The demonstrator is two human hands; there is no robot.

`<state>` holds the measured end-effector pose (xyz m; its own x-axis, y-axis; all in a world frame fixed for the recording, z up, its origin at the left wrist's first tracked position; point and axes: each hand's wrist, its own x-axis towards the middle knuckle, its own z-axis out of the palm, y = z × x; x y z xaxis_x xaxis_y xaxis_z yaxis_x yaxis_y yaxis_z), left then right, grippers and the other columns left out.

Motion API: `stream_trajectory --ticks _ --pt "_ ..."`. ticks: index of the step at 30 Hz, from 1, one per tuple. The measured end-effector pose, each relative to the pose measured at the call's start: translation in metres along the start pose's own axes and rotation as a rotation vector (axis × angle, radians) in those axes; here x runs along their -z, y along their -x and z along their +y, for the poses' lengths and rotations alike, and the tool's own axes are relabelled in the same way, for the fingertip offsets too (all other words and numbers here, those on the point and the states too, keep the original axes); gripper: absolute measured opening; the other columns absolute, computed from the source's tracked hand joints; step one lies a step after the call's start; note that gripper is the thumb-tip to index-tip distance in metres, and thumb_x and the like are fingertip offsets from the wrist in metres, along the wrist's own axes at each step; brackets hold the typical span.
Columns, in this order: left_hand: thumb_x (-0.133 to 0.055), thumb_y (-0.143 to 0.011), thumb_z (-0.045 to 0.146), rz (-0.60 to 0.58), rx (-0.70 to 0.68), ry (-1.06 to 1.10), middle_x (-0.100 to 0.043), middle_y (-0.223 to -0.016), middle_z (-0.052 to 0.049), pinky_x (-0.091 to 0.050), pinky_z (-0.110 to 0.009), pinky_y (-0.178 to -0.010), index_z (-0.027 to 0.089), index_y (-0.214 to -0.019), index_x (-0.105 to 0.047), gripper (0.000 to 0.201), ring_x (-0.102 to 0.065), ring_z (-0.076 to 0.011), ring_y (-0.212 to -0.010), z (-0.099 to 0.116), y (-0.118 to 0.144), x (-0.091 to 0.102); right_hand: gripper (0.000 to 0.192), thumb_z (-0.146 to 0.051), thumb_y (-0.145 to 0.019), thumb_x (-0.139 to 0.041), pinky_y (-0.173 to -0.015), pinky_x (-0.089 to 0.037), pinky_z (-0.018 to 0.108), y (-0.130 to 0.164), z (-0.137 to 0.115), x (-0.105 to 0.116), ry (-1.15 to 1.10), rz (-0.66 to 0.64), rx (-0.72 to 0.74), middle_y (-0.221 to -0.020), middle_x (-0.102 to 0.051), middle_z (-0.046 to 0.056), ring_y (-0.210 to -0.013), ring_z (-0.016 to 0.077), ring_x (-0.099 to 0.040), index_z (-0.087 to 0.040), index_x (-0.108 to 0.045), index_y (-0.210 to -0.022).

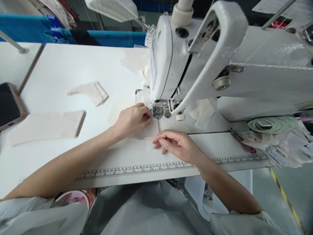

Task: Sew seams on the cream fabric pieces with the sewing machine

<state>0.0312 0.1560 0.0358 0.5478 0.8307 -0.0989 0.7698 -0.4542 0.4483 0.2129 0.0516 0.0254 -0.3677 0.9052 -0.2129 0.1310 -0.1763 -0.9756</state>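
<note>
Cream fabric piece [149, 132] flat under presser foot [157, 112]; left hand [132, 120] fingers pinching its edge there, right hand [174, 143] fingers curled loosely, resting on it just behind.

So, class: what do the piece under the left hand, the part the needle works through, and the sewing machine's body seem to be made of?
The piece under the left hand looks like thin cream woven cloth, matte: it lies flat and limp. The presser foot seems bare metal, since it glints. The sewing machine's body looks like white-painted metal or plastic, smooth and slightly glossy; which one is unclear.
</note>
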Motion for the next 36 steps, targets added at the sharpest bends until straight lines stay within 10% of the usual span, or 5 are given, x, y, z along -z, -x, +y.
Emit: stream_trajectory --ticks 10,20,31,36 --pt "-0.051 -0.082 0.029 -0.001 0.001 -0.031 -0.063 -0.096 -0.002 -0.041 -0.027 -0.06 0.019 -0.084 -0.064 0.017 -0.06 -0.0172 -0.076 0.0 0.0 -0.001 0.025 -0.035 -0.094 -0.048 -0.053 -0.051 0.022 0.001 -0.003 0.001 0.14 0.002 0.02 -0.088 -0.067 0.005 -0.069 0.0122 -0.065 -0.016 -0.064 -0.094" --pt "-0.052 -0.082 0.029 -0.005 0.013 -0.018 -0.064 -0.097 -0.001 -0.041 -0.027 -0.063 0.02 -0.085 -0.065 0.016 -0.061 -0.0167 -0.078 0.001 0.0 -0.001 0.034 -0.026 -0.099 -0.038 -0.056 -0.04 0.026 -0.004 0.008 0.002 1.28 0.366 0.348 -0.099 -0.065 0.008 -0.08 0.0148 -0.06 -0.02 -0.062 -0.123" --pt "-0.053 -0.085 0.031 -0.004 0.002 -0.081 -0.065 -0.097 -0.003 -0.044 -0.029 -0.062 0.019 -0.088 -0.067 0.018 -0.061 -0.0188 -0.08 0.001 0.0 0.0 0.033 -0.032 -0.1 -0.039 -0.06 -0.041 0.028 -0.004 0.004 -0.002 1.479 0.302 0.315 -0.097 -0.061 0.007 -0.078 0.0152 -0.055 -0.021 -0.062 -0.122" --pt "-0.045 -0.094 0.024 0.218 -0.306 -0.321 -0.065 -0.11 -0.012 -0.049 -0.04 -0.08 0.013 -0.104 -0.066 0.025 -0.055 -0.0289 -0.106 0.006 0.023 0.003 0.032 -0.033 -0.1 -0.042 -0.063 -0.041 0.029 -0.004 0.002 -0.003 1.506 0.288 0.314 -0.098 -0.061 0.006 -0.079 0.0159 -0.056 -0.022 -0.061 -0.123"
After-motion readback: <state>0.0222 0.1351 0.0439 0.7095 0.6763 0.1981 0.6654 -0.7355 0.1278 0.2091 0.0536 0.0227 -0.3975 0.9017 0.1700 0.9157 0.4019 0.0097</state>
